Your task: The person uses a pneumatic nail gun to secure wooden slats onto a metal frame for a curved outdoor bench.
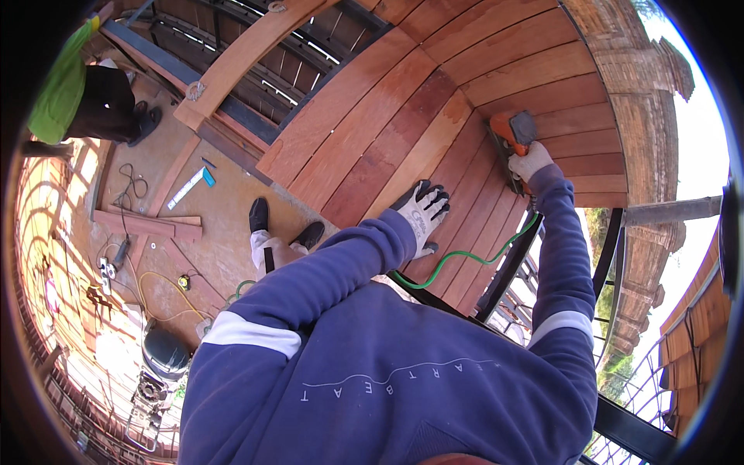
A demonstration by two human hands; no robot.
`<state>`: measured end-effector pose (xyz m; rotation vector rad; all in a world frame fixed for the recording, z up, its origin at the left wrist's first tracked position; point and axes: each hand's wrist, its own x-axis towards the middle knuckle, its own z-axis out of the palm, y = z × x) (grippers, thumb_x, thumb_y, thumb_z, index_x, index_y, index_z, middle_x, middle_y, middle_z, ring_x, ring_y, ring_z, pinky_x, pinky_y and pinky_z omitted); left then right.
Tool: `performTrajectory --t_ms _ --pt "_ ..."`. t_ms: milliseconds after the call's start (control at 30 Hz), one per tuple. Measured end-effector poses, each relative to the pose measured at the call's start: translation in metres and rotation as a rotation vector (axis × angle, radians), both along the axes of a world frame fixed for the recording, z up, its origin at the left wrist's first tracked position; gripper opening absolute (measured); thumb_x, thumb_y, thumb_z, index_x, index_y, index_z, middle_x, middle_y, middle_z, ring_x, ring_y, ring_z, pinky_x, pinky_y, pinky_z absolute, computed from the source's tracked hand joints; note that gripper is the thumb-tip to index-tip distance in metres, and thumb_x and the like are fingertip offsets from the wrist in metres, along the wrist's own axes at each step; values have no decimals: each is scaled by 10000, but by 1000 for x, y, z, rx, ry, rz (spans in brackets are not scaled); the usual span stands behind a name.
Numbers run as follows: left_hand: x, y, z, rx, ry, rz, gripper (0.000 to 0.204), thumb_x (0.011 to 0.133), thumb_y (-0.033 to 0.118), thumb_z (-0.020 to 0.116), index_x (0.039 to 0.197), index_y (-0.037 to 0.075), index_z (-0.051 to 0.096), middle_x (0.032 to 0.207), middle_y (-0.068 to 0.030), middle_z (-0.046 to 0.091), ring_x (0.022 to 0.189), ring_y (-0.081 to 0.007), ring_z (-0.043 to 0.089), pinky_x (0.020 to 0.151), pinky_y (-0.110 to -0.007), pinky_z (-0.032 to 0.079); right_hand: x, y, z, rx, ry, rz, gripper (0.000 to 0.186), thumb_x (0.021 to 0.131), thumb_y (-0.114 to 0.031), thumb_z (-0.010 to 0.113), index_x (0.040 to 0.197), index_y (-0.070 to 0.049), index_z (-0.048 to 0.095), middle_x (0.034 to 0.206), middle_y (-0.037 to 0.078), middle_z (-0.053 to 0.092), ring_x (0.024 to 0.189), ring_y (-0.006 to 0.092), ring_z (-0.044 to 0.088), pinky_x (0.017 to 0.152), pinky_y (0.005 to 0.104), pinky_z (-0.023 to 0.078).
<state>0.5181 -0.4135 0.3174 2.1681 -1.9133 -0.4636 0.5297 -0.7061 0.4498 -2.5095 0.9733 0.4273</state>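
My right hand (530, 160), in a pale glove, is closed round the handle of an orange and black nail gun (507, 128). The nail gun stands against reddish wooden boards (387, 116), close to the corner where they meet the upright boards (554, 99). From the gun a green air hose (456, 255) curls back over the boards towards my body. My left hand (422, 217), in a grey and black work glove, lies on the boards with its fingers spread and holds nothing.
At far left stands a person in a green top (60, 105). Loose planks (139, 224), a blue and white square (208, 177), a tape measure (184, 282) and an air compressor (164, 349) are on the floor. A curved wooden beam (248, 56) crosses dark metal framing (252, 122).
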Motion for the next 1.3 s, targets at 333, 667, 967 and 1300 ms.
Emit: performTrajectory --t_ms 333,667,967,1300 --pt "-3 0 0 -20 -7 11 834 971 602 459 1589 60 315 1675 -144 251 1566 -337 150 1255 -555 57 -10 -11 -6 27 -20 -34 214 819 -103 664 998 7 623 720 72 624 594 178 607 566 351 499" --pt "-7 1 -8 -125 34 61 841 929 598 533 1554 56 378 1632 -148 337 1546 -328 209 1259 -552 70 -77 17 31 71 -222 -177 201 799 -139 655 918 18 618 710 91 644 620 212 642 582 364 503" --pt "-3 0 -5 -148 -55 -25 840 935 610 524 1565 80 360 1642 -132 323 1548 -311 214 1248 -587 56 -175 41 63 -139 -183 -282 273 805 -183 651 1004 3 635 727 117 667 652 239 674 633 373 531" --pt "-26 0 -6 -100 -64 -82 832 934 612 520 1551 72 382 1638 -129 323 1546 -310 216 1251 -579 55 -199 96 106 -111 -160 -281 263 829 -184 638 1032 -17 648 802 139 698 724 274 693 676 389 540"
